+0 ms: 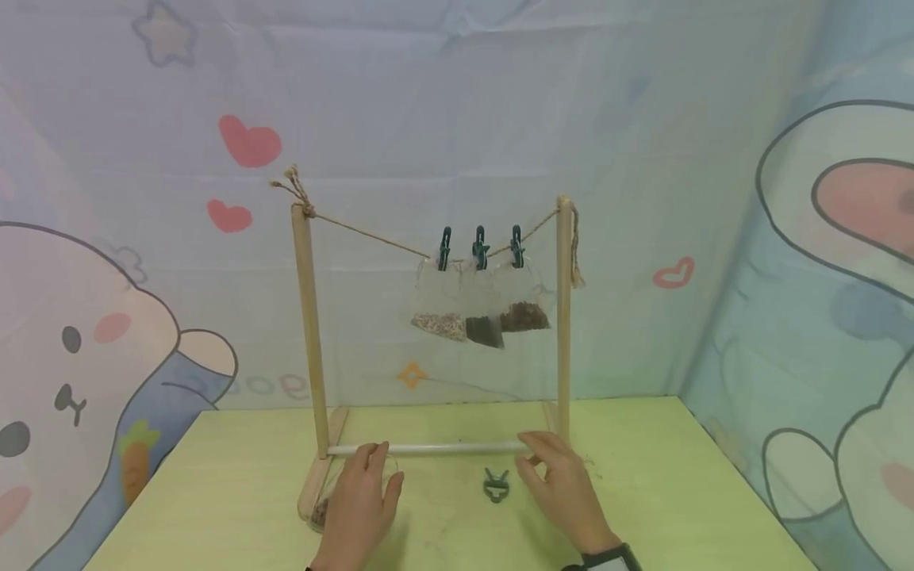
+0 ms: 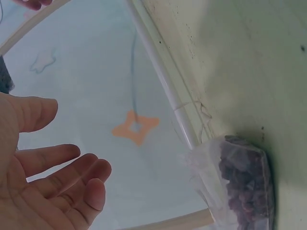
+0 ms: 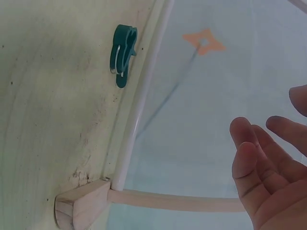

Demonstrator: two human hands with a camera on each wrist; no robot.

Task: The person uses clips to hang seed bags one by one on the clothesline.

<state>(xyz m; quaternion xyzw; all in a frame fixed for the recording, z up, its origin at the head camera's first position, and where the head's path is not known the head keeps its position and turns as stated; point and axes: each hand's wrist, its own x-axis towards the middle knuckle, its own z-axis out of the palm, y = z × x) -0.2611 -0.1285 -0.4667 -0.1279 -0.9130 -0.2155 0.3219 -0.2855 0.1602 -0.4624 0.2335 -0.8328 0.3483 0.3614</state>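
My left hand [image 1: 359, 501] hovers near the rack's left foot with its fingers relaxed and holding nothing. Partly hidden behind it in the head view is a clear bag [image 2: 245, 184] of dark reddish-brown pieces, which lies on the table by the white crossbar [image 1: 457, 449]. My right hand [image 1: 560, 485] is at the bar's right end, fingers loosely bent, nothing in its grasp. Left of it, a green clothespin [image 1: 496, 484] lies on the table. Three green clothespins [image 1: 480, 247] hold clear bags [image 1: 437, 323] on the rope, with speckled, black and brown contents.
The wooden rack has a left post [image 1: 310, 333] and a right post [image 1: 564, 317], with a sagging rope [image 1: 371, 234] tied between them. Below is a pale yellow-green table [image 1: 236, 476]. A printed cloth [image 1: 457, 103] hangs behind and at both sides.
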